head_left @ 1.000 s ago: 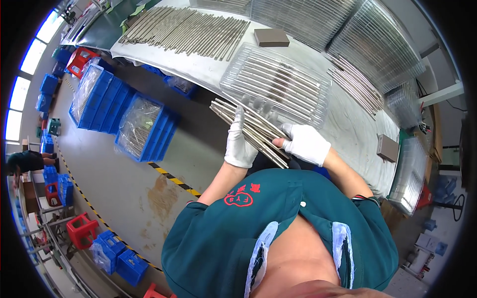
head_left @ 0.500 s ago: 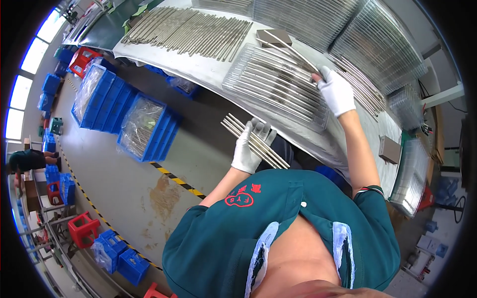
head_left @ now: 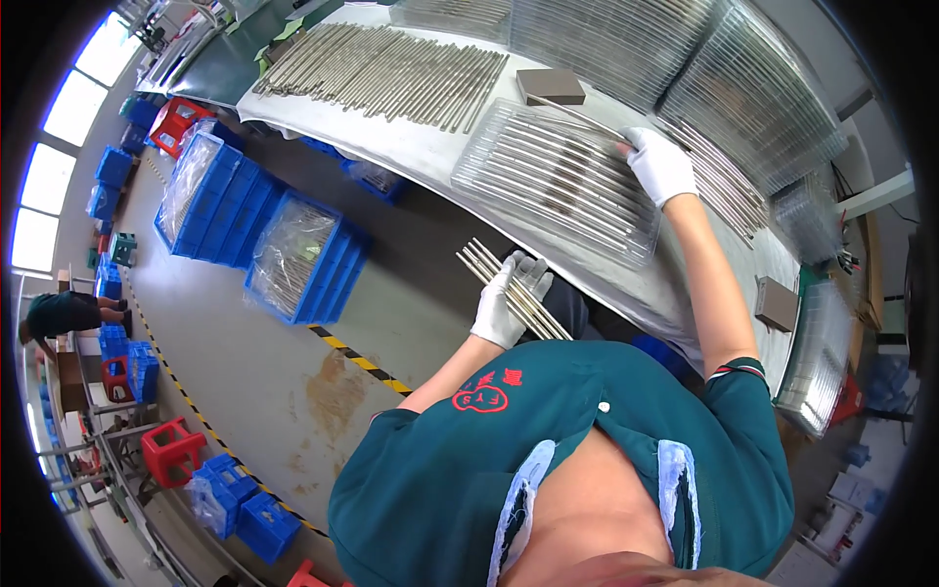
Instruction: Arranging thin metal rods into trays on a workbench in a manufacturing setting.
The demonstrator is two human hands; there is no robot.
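Observation:
My left hand [head_left: 503, 305], in a white glove, is closed around a bundle of several thin metal rods [head_left: 520, 301]. It holds them at a slant, off the table's front edge and close to my body. My right hand [head_left: 661, 164], also gloved, is over the right end of a clear plastic tray [head_left: 469, 164]. Its fingers pinch the end of a metal rod [head_left: 577, 117], which slants away to the left above the tray's far side. Whether a second rod lies along it, I cannot tell. Several shiny rods [head_left: 548, 186] lie side by side in the tray.
Many rods [head_left: 381, 73] lie in a row on the white-covered table [head_left: 440, 147] at the far left. A brown block [head_left: 551, 85] sits behind the tray, another block [head_left: 776, 304] at right. Clear trays are stacked behind. Blue crates [head_left: 308, 259] stand on the floor at left.
My right hand has brought its rod lower, and its far end now sits nearer the tray's back edge. Two separate rods showed there before. My left hand still holds its bundle.

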